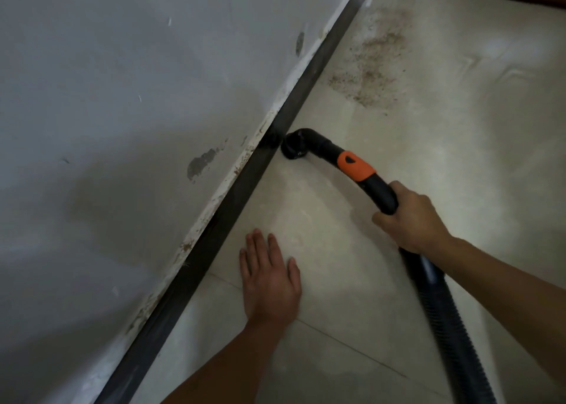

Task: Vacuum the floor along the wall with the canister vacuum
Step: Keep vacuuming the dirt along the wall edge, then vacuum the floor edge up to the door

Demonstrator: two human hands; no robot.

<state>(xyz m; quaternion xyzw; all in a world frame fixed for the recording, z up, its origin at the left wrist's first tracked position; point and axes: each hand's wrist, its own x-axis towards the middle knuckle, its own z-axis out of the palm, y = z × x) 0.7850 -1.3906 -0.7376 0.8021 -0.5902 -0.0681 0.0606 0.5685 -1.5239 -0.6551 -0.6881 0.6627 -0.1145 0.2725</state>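
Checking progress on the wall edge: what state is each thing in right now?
vacuum nozzle: down on the floor, against the dark baseboard.
right hand: shut on the vacuum handle.
left hand: open, fingers spread, over the floor.
dirt patch: not yet vacuumed, ahead of the nozzle.
hose: trailing back along the floor.

No readable text, label, brand, number or sign is shown anywhere in the head view. A small dark teardrop-shaped mark is seen on the orange collar point(356, 166) of the vacuum handle (a moulded recess or button, it seems, not a letter or logo), and nothing can be read from it. The black hose point(444, 318) is unmarked where it is visible. The wall point(122, 97) carries only scuffs and chipped paint, and the floor point(337, 281) only dirt specks.
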